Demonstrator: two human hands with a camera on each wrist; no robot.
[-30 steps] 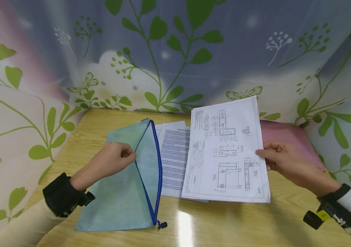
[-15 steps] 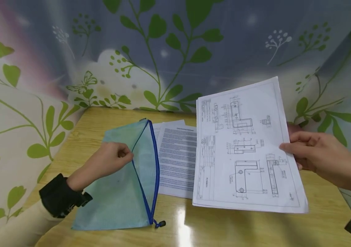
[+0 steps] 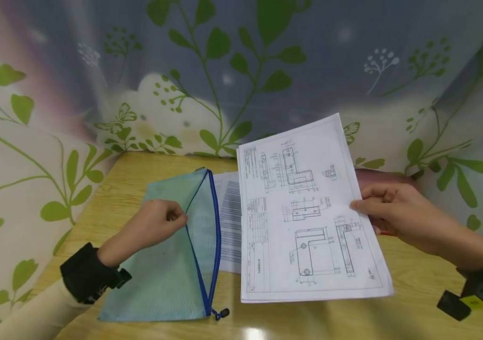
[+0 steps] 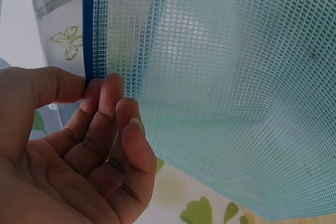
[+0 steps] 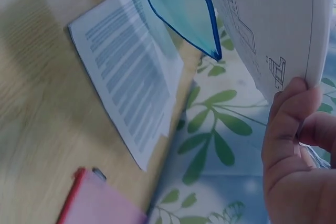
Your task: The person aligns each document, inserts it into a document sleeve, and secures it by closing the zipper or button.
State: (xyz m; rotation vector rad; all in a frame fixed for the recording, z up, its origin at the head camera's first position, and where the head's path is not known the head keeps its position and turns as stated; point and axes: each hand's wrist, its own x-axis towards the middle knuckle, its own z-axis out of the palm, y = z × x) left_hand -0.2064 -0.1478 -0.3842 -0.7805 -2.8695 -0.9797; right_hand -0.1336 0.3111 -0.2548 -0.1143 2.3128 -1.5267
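A: A leafy cloth backdrop rises at the far, left and right sides of the wood-grain worktop, and light glares near its front. Where are the hands?

B: The left hand has its fingers together, pinching the lip of the mesh pouch, which lies open at left. The right hand clamps its fingers on the right edge of the stack of drawings, raised and tilted, right of the pouch.

A: And around them?

B: Printed pages, partly hidden by the stack, and a pink pouch, far right.

A: How is this best handled?

B: Probably with a light pinch on the lip, so the mouth gapes, and a firmer one on the stack; its free left side could sag or fan out.
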